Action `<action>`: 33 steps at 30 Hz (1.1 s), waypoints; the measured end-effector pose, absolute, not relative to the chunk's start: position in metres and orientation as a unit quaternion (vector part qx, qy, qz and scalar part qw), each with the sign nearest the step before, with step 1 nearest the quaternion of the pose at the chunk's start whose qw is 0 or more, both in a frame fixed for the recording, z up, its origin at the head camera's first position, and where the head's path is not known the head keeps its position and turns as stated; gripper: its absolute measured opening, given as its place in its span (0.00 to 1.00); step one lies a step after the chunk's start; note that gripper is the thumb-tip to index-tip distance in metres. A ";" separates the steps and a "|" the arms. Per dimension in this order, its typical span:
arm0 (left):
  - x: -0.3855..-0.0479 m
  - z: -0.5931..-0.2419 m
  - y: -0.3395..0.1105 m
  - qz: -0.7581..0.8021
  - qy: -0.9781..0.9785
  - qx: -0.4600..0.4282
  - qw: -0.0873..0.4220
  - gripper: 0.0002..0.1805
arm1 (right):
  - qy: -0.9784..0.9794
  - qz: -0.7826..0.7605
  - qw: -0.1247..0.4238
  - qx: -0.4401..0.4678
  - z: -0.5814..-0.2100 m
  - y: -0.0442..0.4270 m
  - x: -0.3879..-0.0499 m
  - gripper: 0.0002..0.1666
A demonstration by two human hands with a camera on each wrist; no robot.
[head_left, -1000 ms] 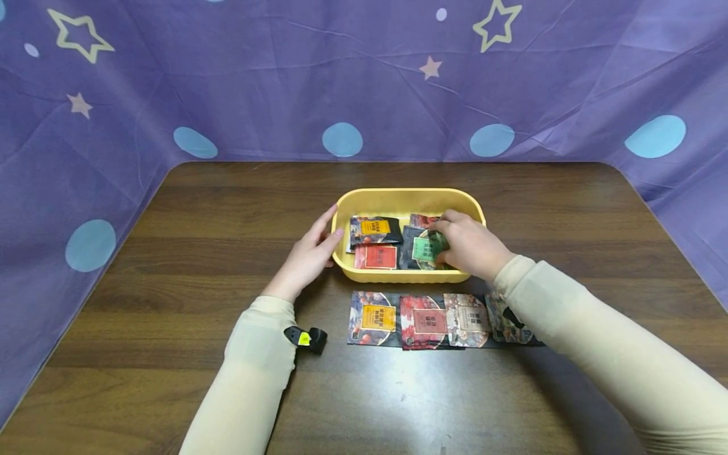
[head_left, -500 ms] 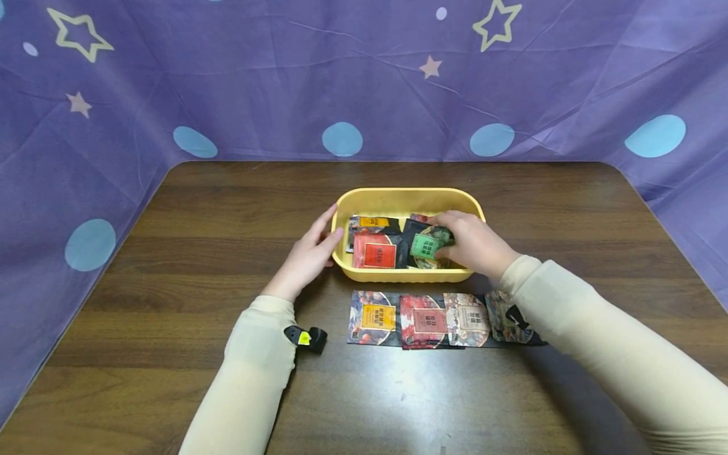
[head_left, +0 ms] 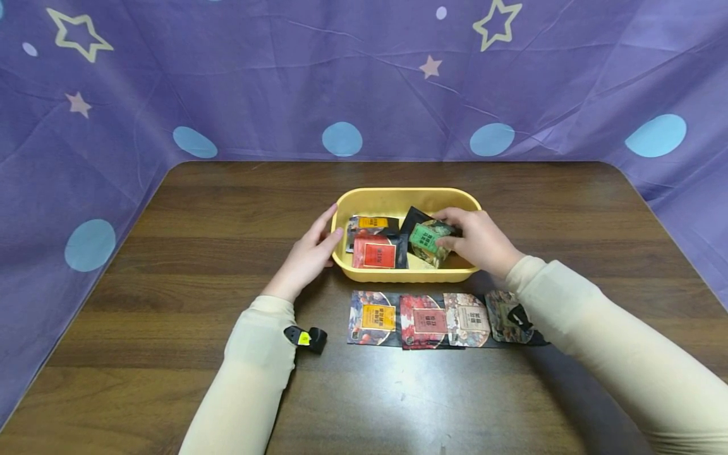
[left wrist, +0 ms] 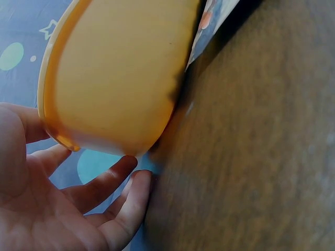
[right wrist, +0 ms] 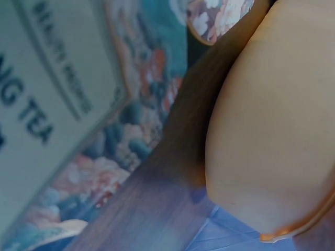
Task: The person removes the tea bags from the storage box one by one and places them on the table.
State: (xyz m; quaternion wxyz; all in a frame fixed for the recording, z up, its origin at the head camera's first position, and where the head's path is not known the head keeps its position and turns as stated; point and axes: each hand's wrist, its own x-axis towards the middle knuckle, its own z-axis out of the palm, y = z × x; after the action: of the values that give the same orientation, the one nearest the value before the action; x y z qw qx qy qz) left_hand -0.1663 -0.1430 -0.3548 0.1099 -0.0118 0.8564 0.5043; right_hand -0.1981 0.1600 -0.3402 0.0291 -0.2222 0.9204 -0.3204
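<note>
Inside the yellow plastic basin (head_left: pixel 409 275), my right hand (head_left: pixel 480 240) pinches a dark tea packet with a green label (head_left: pixel 426 239) between thumb and fingers. The packet is tilted, partly lifted off the basin floor. Left of it lie a red-labelled tea packet (head_left: pixel 378 254) and, behind that, an orange-labelled one (head_left: pixel 372 224). My left hand (head_left: pixel 304 262) holds the basin's left end, thumb at the rim and fingers along the outside. In the left wrist view, the fingers of my left hand (left wrist: pixel 89 198) touch the basin wall (left wrist: pixel 120 78). My right hand is not visible in the right wrist view.
A row of tea packets lies before the basin: orange-labelled (head_left: pixel 372 318), red (head_left: pixel 425 322), pale floral (head_left: pixel 467 320), and a dark patterned one (head_left: pixel 509 317) near my right sleeve. The wooden table (head_left: pixel 239 202) ends at a purple curtain (head_left: pixel 273 82).
My right hand has raised and turned the green-labelled packet. The red-labelled packet now overlaps the orange-labelled one, which lay on top before. My left hand has stayed at the basin's end.
</note>
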 end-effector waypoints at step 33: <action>-0.165 -0.354 -0.142 0.508 0.854 -0.018 0.111 0.31 | 0.910 -0.354 -0.018 -0.214 -0.342 0.161 -0.198 0.22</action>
State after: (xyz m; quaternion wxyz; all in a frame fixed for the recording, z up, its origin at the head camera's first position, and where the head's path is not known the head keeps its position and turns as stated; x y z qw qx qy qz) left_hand -0.1654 -0.1421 -0.3542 0.1115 -0.0179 0.8537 0.5085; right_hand -0.1978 0.1609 -0.3421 -0.0175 -0.2139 0.9102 -0.3542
